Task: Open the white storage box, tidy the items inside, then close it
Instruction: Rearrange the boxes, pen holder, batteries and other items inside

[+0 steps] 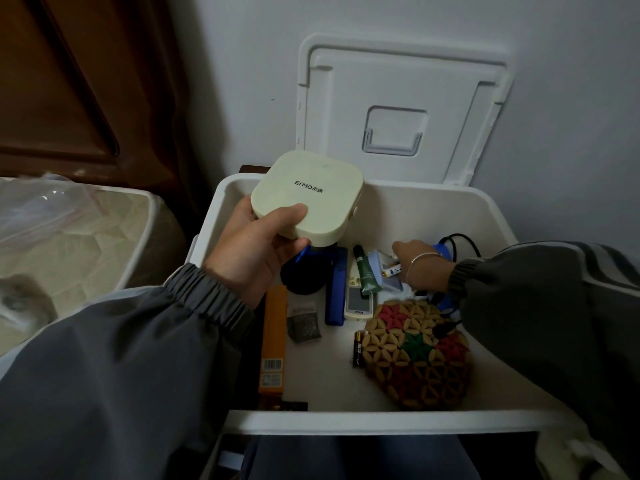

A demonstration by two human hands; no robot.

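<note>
The white storage box (391,420) stands open, its lid (401,109) leaning upright against the wall behind. My left hand (258,251) holds a pale square case (308,195) lifted above the box's left side. My right hand (415,265) reaches down into the box at the back right, fingers among small items near a small battery (393,270); what it grips is hidden. On the box floor lie an orange carton (273,341), a blue bar (336,285), a white remote (358,299), a green tube (366,275), a woven beaded mat (419,355) and a black battery (358,349).
A dark round object (304,271) sits under the lifted case. A small grey packet (304,322) lies mid-floor. Black cable (464,240) and blue parts crowd the back right corner. A padded, plastic-covered surface (69,237) lies to the left, with a dark wooden door (79,81) behind.
</note>
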